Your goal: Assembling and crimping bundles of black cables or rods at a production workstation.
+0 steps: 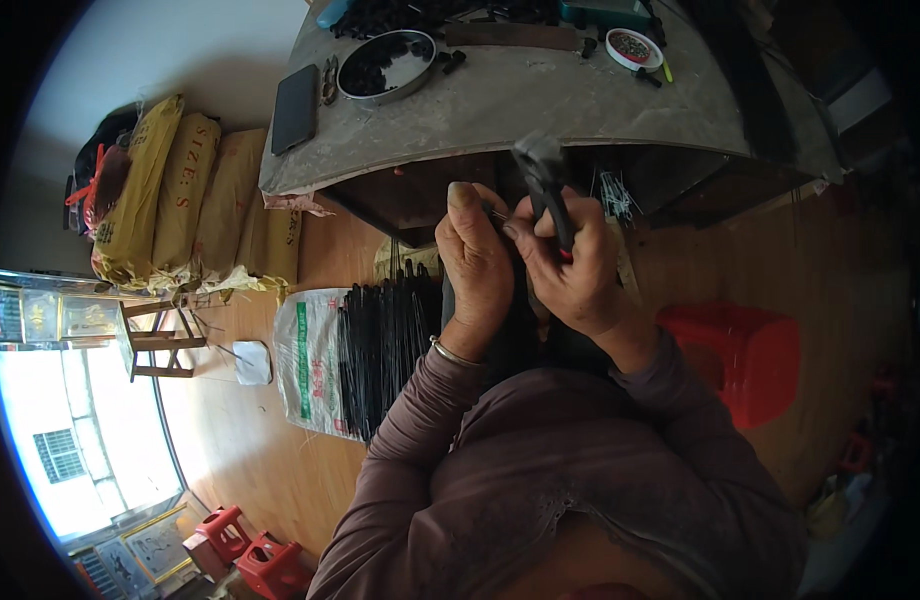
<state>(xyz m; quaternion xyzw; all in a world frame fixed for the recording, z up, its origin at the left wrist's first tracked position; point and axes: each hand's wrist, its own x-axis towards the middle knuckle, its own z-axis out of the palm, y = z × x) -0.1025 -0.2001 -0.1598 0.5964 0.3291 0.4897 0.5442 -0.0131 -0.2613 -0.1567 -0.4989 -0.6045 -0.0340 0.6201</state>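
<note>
Just below the near edge of the worktable [540, 110], the right hand [575, 265] is closed around dark pliers [545, 190] pointing up toward that edge; the left hand [477, 262], touching it, pinches a thin wire [498, 213], fingers narrow

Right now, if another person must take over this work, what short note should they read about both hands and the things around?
Left hand: raised in front of the chest, fingers pinching a small thin piece; what it is cannot be told.
Right hand: closed around pliers with dark handles, held up next to the left hand.
A bundle of thin black rods lies on a white sack on the floor, to the left.
On the workbench: a metal bowl of small black parts, a dark phone, a small white dish.
How many pieces are done or left cannot be judged.
</note>
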